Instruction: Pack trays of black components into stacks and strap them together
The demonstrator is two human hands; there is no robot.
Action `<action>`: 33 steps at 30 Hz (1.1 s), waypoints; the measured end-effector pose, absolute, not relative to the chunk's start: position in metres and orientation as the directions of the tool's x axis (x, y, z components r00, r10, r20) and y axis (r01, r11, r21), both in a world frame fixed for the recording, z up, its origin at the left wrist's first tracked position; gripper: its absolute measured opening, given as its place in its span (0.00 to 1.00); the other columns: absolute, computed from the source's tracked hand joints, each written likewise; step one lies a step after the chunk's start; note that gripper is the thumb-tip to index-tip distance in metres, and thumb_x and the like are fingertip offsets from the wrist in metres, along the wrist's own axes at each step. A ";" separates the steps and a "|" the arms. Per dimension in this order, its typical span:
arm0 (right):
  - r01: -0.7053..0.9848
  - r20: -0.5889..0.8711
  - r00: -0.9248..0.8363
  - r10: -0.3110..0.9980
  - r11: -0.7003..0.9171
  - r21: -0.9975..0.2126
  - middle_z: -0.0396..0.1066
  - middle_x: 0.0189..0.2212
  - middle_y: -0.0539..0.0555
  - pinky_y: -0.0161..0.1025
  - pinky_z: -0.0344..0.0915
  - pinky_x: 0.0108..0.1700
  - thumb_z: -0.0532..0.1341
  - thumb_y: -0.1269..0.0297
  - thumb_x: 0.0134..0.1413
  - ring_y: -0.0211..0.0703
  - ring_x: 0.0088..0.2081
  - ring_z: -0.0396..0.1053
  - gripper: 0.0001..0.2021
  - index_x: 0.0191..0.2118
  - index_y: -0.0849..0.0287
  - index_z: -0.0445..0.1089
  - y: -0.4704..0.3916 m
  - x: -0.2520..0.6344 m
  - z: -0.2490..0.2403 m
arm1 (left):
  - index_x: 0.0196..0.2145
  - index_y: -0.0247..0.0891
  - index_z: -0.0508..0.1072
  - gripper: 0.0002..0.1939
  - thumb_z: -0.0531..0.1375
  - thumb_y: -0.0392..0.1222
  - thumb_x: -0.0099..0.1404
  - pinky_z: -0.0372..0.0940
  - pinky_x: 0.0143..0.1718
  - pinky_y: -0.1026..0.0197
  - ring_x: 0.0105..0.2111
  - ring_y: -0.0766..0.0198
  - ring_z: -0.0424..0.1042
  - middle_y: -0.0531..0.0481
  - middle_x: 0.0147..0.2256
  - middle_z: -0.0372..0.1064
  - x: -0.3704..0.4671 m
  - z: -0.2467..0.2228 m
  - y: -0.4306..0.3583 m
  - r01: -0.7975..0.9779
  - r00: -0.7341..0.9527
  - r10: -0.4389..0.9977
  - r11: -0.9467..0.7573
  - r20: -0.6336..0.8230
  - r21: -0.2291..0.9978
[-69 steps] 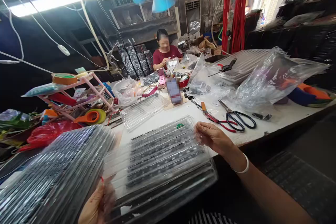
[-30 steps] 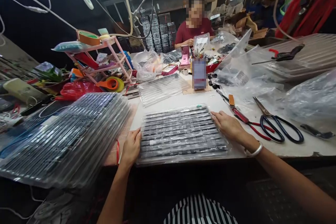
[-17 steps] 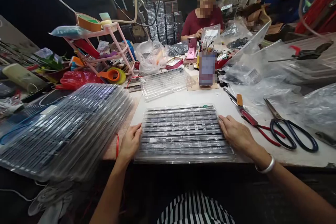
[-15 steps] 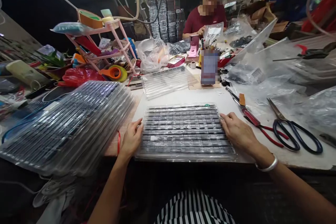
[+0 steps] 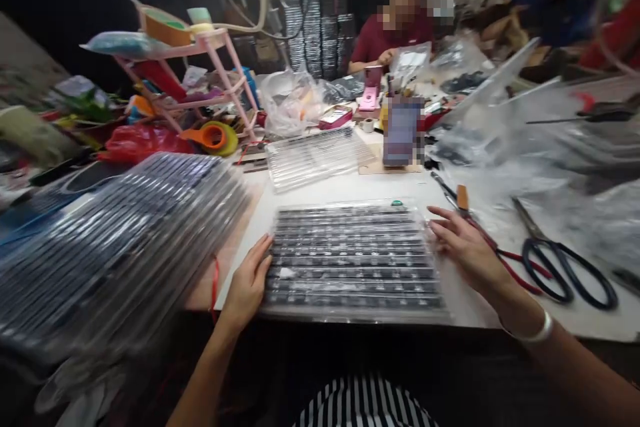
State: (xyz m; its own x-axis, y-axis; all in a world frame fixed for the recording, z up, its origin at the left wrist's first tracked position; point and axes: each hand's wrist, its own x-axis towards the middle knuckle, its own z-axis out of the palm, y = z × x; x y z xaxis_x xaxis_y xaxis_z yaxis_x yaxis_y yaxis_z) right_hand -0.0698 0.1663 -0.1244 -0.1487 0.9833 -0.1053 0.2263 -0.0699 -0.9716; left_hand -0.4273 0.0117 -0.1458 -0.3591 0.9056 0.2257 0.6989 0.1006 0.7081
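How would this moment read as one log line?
left hand: on clear tray left edge | right hand: at right edge | tray: flat on table

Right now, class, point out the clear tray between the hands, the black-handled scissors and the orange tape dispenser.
clear tray (image 5: pixel 353 260), head view, middle of its ribbed top.
black-handled scissors (image 5: pixel 560 267), head view, left handle loop.
orange tape dispenser (image 5: pixel 210 137), head view, round body.

- Your forearms were bare, with no sleeves showing on either one.
- Your right hand (image 5: pixel 467 250) had a plain, smooth, silver-white bangle (image 5: pixel 535 332) sitting at the wrist.
- Your left hand (image 5: pixel 247 287) wore no ring or band that could be seen; a thin red string (image 5: pixel 215 280) showed just beside its wrist.
- You wore a garment with black and white stripes (image 5: pixel 367 403), seen at the bottom edge.
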 end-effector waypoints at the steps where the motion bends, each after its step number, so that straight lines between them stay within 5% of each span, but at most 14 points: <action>1: 0.134 -0.133 -0.157 0.979 -0.113 -0.985 0.69 0.41 0.57 0.35 0.62 0.29 0.61 0.49 0.48 0.40 0.32 0.66 0.30 0.55 0.57 0.61 0.171 -0.071 -0.121 | 0.56 0.36 0.66 0.24 0.49 0.49 0.66 0.48 0.64 0.51 0.61 0.58 0.56 0.43 0.59 0.59 -0.429 -0.148 0.013 0.698 -0.362 0.904 0.102 0.226 0.709; 4: 0.016 -0.129 -0.199 0.971 -0.129 -0.992 0.69 0.36 0.52 0.35 0.62 0.33 0.62 0.50 0.49 0.37 0.30 0.64 0.29 0.55 0.57 0.61 0.182 -0.077 -0.117 | 0.56 0.37 0.66 0.25 0.50 0.51 0.66 0.48 0.64 0.51 0.60 0.58 0.57 0.45 0.59 0.60 -0.435 -0.152 0.015 0.694 -0.365 0.903 0.102 0.226 0.713; 7: 0.080 -0.084 -0.247 0.965 -0.066 -0.995 0.69 0.35 0.51 0.38 0.64 0.40 0.59 0.50 0.52 0.40 0.36 0.66 0.27 0.56 0.57 0.60 0.187 -0.081 -0.118 | 0.56 0.37 0.66 0.26 0.50 0.53 0.65 0.47 0.64 0.49 0.60 0.58 0.57 0.46 0.59 0.60 -0.437 -0.153 0.014 0.691 -0.367 0.904 0.108 0.218 0.715; 11: 0.254 0.005 -0.271 0.963 0.077 -0.964 0.66 0.48 0.56 0.43 0.63 0.49 0.56 0.50 0.55 0.45 0.46 0.65 0.25 0.56 0.55 0.61 0.183 -0.079 -0.118 | 0.56 0.38 0.65 0.27 0.51 0.55 0.65 0.47 0.64 0.49 0.61 0.57 0.56 0.46 0.59 0.60 -0.436 -0.149 0.013 0.691 -0.368 0.906 0.115 0.211 0.714; 16: 0.474 0.160 -0.326 0.932 0.307 -0.825 0.61 0.51 0.58 0.47 0.65 0.49 0.54 0.52 0.57 0.46 0.44 0.65 0.23 0.56 0.54 0.63 0.171 -0.076 -0.126 | 0.56 0.38 0.65 0.27 0.51 0.56 0.64 0.48 0.64 0.50 0.60 0.57 0.56 0.46 0.59 0.60 -0.434 -0.143 0.012 0.684 -0.363 0.913 0.124 0.187 0.718; 21: 0.491 0.158 -0.314 0.936 0.302 -0.817 0.62 0.50 0.59 0.49 0.67 0.47 0.58 0.55 0.53 0.43 0.37 0.65 0.23 0.54 0.55 0.65 0.174 -0.079 -0.132 | 0.57 0.38 0.65 0.27 0.51 0.55 0.64 0.48 0.64 0.49 0.61 0.57 0.56 0.46 0.59 0.60 -0.436 -0.149 0.013 0.717 -0.346 0.916 0.119 0.203 0.687; 23: 0.415 0.117 -0.237 0.965 0.209 -0.886 0.62 0.51 0.59 0.49 0.67 0.46 0.60 0.55 0.51 0.42 0.36 0.66 0.25 0.55 0.55 0.63 0.177 -0.078 -0.127 | 0.57 0.38 0.65 0.27 0.50 0.55 0.65 0.48 0.64 0.49 0.61 0.58 0.56 0.45 0.59 0.60 -0.437 -0.152 0.013 0.731 -0.340 0.915 0.112 0.216 0.673; 26: 0.067 -0.045 -0.107 0.993 -0.038 -0.997 0.66 0.49 0.58 0.42 0.68 0.44 0.61 0.62 0.49 0.38 0.35 0.67 0.23 0.53 0.58 0.64 0.184 -0.070 -0.114 | 0.57 0.40 0.64 0.27 0.50 0.55 0.65 0.46 0.64 0.48 0.61 0.57 0.54 0.46 0.59 0.59 -0.438 -0.151 0.013 0.733 -0.346 0.917 0.132 0.199 0.667; 29: -0.268 -0.243 -0.157 0.957 -0.278 -0.922 0.72 0.40 0.57 0.32 0.68 0.39 0.61 0.74 0.40 0.33 0.31 0.67 0.17 0.42 0.63 0.71 0.189 -0.056 -0.098 | 0.57 0.39 0.65 0.28 0.48 0.56 0.64 0.47 0.64 0.48 0.61 0.56 0.55 0.46 0.58 0.61 -0.439 -0.147 0.014 0.693 -0.404 0.900 0.186 0.161 0.696; 33: -0.446 -0.344 -0.270 0.899 -0.433 -0.783 0.70 0.36 0.52 0.26 0.67 0.33 0.63 0.80 0.34 0.32 0.34 0.68 0.19 0.38 0.60 0.72 0.186 -0.050 -0.088 | 0.56 0.36 0.65 0.29 0.49 0.56 0.63 0.50 0.63 0.48 0.59 0.55 0.59 0.44 0.57 0.63 -0.438 -0.145 0.015 0.650 -0.452 0.882 0.223 0.134 0.727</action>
